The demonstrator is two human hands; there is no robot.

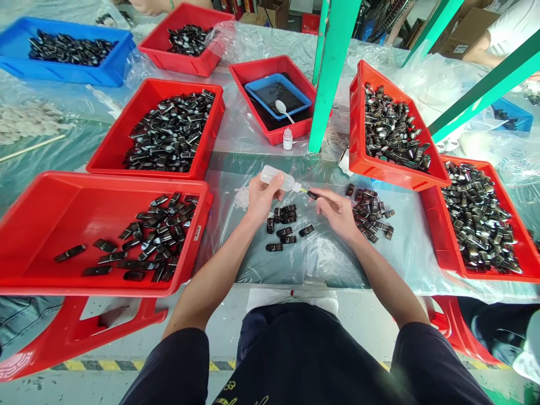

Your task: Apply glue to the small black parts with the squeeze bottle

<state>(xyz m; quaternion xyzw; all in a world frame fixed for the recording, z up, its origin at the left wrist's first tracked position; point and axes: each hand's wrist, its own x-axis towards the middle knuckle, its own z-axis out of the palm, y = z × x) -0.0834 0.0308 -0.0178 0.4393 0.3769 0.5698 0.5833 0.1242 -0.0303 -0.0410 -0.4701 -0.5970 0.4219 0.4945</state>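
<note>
My left hand (262,196) is wrapped round a translucent squeeze bottle (277,178), tilted so its thin nozzle points right. The nozzle tip meets a small shiny black toy-car-like piece (313,194), which my right hand (336,209) pinches between its fingers. Below and between my hands lie several loose black pieces (288,218) on the plastic-covered table. Beside my right hand is a heap of similar pieces (372,212). Small white bits (242,198) are scattered left of my left hand.
Red bins of black pieces stand at near left (105,179), mid left (145,84), right (396,171) and far right (485,277). Ahead, a red bin (270,135) holds a blue tray (253,84) with a white spoon (280,106). A small white bottle (287,139) stands near a green post (329,84).
</note>
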